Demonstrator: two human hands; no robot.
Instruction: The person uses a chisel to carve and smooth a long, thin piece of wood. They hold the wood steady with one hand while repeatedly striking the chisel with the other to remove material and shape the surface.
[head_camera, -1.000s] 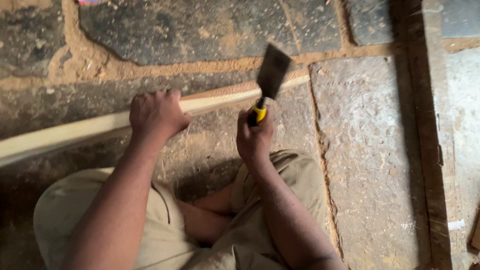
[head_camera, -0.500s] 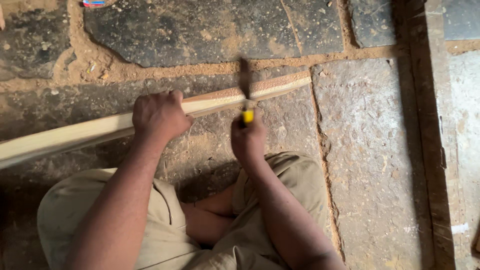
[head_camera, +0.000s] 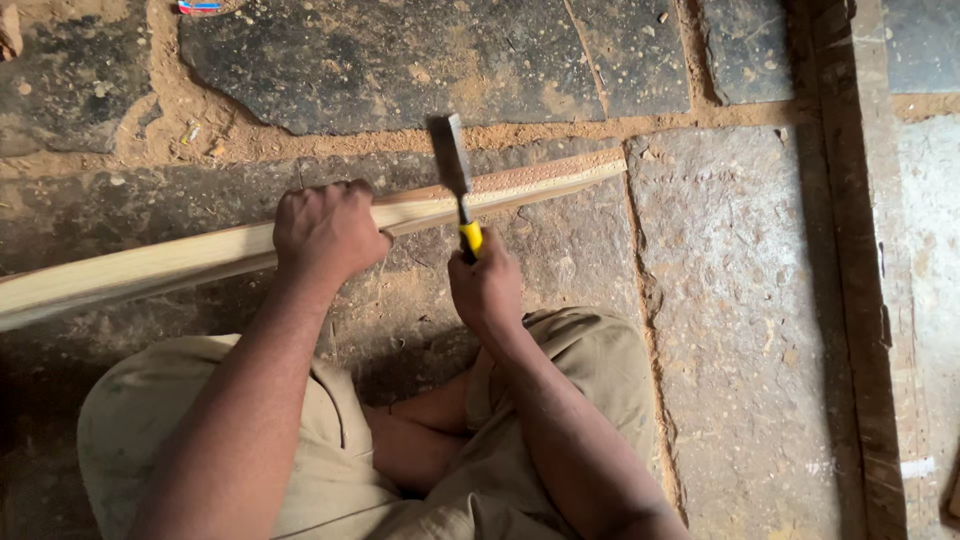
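A long pale wooden strip (head_camera: 160, 262) lies across the stone floor, running from the left edge up to the right. My left hand (head_camera: 325, 232) is closed over it near its middle, pressing it down. My right hand (head_camera: 487, 290) grips the yellow handle of a flat-bladed cutting tool (head_camera: 452, 165). Its dark blade stands edge-on over the strip, just right of my left hand. The strip's far right part (head_camera: 560, 175) looks roughened and reddish.
I sit cross-legged in khaki shorts (head_camera: 330, 450) on dark stone slabs with sandy joints (head_camera: 520, 135). A dark wooden beam (head_camera: 850, 250) runs down the right side. A small coloured object (head_camera: 200, 7) lies at the top left.
The blade, raised and showing its broad face a second ago, has come down edge-on onto the strip. My left hand has stayed put on the wood.
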